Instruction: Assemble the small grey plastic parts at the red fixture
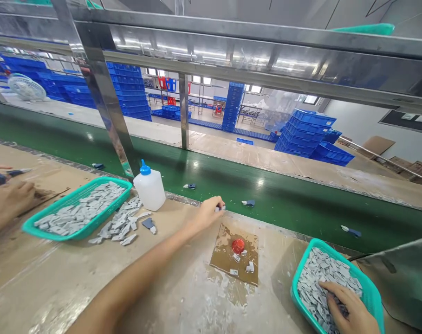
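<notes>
My left hand (pixel 211 211) is closed on a small grey plastic piece (pixel 219 208) at the near edge of the green belt, and the fingers cover part of it. My right hand (pixel 350 308) reaches into the right green basket (pixel 374 297), thumb and forefinger apart among many small light grey plastic pieces (pixel 322 266). Between the hands lies a wet brown board (pixel 219 257). It carries a small red round cap (pixel 237 246) and several loose grey pieces (pixel 250 266).
Left of me stand a white squeeze bottle (pixel 150 189) with a blue cap, a heap of grey pieces (pixel 122 222) and another filled green basket (pixel 74 234). A co-worker's hands (pixel 9 195) are at far left. Several dark-and-white parts (pixel 248 203) lie on the green belt (pixel 217 174), beneath a metal frame (pixel 185 111).
</notes>
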{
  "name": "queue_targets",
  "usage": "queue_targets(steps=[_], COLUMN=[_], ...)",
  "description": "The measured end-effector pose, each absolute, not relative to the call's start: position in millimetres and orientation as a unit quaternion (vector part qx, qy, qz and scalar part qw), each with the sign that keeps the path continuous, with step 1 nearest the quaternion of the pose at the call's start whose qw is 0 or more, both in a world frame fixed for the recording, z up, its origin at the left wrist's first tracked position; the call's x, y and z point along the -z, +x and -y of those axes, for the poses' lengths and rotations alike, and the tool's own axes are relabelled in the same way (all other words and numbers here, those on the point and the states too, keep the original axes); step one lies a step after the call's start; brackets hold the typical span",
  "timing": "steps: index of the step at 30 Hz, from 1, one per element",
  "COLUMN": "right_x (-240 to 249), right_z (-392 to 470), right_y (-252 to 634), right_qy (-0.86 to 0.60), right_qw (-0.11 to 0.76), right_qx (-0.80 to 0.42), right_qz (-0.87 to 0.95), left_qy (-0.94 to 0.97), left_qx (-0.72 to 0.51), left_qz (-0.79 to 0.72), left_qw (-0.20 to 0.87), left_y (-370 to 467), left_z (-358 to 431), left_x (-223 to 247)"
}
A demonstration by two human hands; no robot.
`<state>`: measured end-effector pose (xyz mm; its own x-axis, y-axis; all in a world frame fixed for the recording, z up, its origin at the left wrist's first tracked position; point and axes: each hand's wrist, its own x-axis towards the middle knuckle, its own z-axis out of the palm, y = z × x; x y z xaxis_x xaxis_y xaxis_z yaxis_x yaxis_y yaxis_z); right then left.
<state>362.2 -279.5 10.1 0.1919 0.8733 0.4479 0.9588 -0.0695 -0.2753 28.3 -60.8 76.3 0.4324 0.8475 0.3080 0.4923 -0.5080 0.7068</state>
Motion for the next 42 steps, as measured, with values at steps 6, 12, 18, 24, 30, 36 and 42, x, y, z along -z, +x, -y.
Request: queue_targets(steps=[6,12,18,24,30,36,42], right_x=[-17,-20,-26,-28,-29,-34,-34], right_z=[277,277,277,277,277,278,278], right_y=[359,350,342,339,339,335,336], right_qy=[-0.741,-0.734,-0.746,-0.740,-0.738,-0.743,-0.743], right_qw=[0.239,0.263,0.268,0.276,0.290,0.295,0.291], right_qx=[0.049,0.086,0.100,0.084,0.065,0.042,0.044], right_qz=[0.625,0.620,0.601,0.608,0.606,0.599,0.601], left_qy=[0.805,0.730,0.830,0.839,0.858,0.810,0.861], left_qx=[-0.274,-0.143,-0.117,-0.061,-0.101,-0.080,-0.047], left_qz=[-0.517,-0.666,-0.539,-0.536,-0.503,-0.582,-0.504], left_qw=[0.104,0.052,0.081,0.075,0.020,0.008,0.054], left_y=[13,-30,-10,-45,-5,41,74], left_z=[-21,-50,10,83,40,-28,-31], left_x=[-47,-60,-70,-56,-55,-66,-57])
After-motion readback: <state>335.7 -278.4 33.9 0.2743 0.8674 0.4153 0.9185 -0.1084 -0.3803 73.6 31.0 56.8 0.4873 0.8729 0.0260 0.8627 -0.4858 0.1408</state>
